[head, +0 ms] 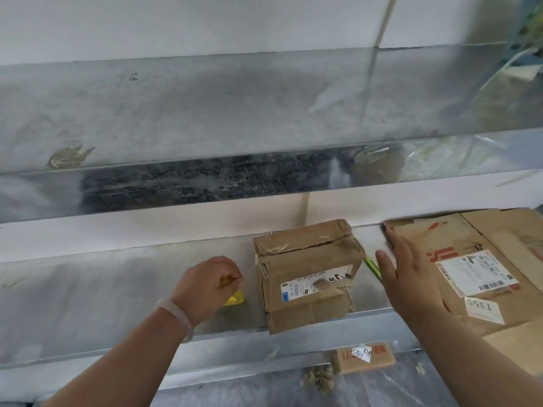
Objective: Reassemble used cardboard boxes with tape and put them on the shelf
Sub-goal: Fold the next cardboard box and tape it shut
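Where the small cardboard box (305,274) sits at the front edge of the metal shelf (117,289), we see a worn brown carton, creased and dented. Its top seam is closed under wrinkled clear tape, and a white shipping label (311,284) is stuck across its front face. To its left, our left hand (205,286) curls its fingers round a yellow object (234,298), which the fist mostly hides, so we cannot tell what it is. A pale bracelet (179,315) rings that wrist. To the box's right, our right hand (411,277) is spread flat with straight fingers, holding nothing, over the edge of a flattened cardboard sheet (470,245). A thin green item (372,267) lies between box and right hand.
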